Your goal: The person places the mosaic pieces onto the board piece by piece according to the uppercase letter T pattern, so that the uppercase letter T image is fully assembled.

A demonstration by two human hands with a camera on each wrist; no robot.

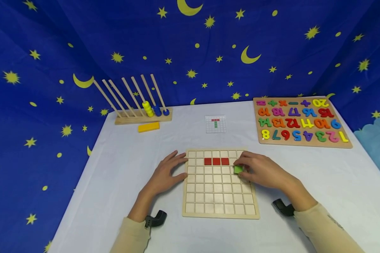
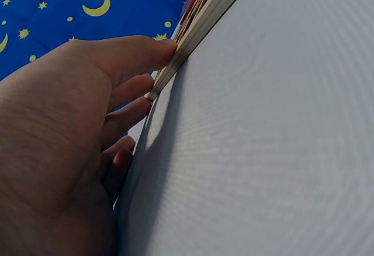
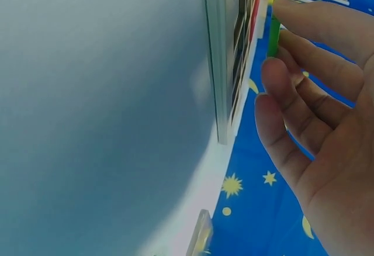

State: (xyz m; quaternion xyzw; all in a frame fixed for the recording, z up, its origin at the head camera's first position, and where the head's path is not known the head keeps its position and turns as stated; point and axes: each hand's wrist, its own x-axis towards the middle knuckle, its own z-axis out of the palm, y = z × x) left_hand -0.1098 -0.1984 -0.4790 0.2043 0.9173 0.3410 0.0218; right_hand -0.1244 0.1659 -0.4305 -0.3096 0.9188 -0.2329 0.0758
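Note:
A wooden grid board lies on the white table, with three red square tiles side by side in its second row from the far edge. Over the board's right side, my right hand pinches a green square tile between thumb and fingers. In the right wrist view that green tile shows edge-on at the fingertips. My left hand rests at the board's left edge, thumb and fingertips touching the rim with the fingers fairly straight. The left wrist view shows those fingers along the board's side.
Beyond the board lies a small pattern card showing red and green squares. A wooden peg abacus with a few beads stands back left, a yellow block before it. A number puzzle board lies back right. A star-patterned blue cloth hangs behind.

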